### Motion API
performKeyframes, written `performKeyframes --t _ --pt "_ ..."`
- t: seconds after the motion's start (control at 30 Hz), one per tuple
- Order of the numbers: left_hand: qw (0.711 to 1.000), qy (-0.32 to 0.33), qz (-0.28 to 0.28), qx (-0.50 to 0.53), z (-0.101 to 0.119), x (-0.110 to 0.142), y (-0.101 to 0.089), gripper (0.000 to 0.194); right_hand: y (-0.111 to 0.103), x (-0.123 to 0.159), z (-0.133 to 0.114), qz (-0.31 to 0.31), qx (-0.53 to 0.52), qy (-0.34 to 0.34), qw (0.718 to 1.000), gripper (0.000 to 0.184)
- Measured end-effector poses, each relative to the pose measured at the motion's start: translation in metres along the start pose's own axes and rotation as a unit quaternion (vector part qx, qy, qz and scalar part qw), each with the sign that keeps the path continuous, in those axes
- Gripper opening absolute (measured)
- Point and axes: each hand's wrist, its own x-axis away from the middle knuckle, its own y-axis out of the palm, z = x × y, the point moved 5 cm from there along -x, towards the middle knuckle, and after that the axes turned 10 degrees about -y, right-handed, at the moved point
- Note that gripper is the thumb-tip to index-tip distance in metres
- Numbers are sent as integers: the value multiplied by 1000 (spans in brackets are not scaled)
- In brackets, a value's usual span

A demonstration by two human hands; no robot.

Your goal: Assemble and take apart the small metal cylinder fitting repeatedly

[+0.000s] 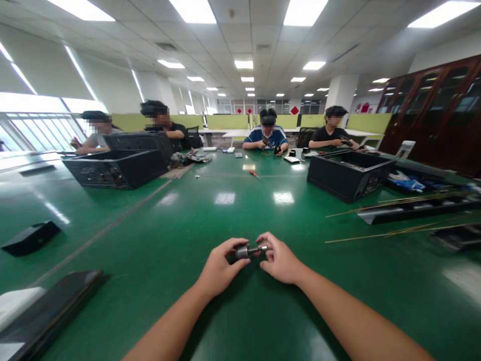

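Observation:
Above the green table top (240,306), my left hand (219,266) grips a dark metal cylinder with a thin stepped shaft (242,252), thumb below and fingers on top. The part lies sideways, its shaft and shiny tip pointing right; its exact kind is not clear. Around the shaft end curl the fingers of my right hand (281,259), the thumb a little below. How firmly they press on the tip is hard to see.
Black computer cases stand left (124,168) and right (345,173). A red screwdriver (254,174) lies ahead. Thin brass-coloured rods (361,238) are at right, a dark flat panel (56,311) at lower left. Several people sit across the table.

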Motion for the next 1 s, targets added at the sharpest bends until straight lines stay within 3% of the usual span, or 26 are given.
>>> performKeyframes --t 0.1,0.4,0.77,1.0 --pt "1000 -17 1 2 -2 1 -4 27 3 1 -4 -5 1 0 1000 49" --pt "999 21 -35 25 4 2 5 25 5 0 -7 -7 21 -15 1000 34" --pt "1000 18 -12 5 2 2 4 24 4 1 -8 12 -13 7 1000 23" --pt "1000 15 -1 -6 1 3 4 26 2 0 -7 17 16 5 1000 11"
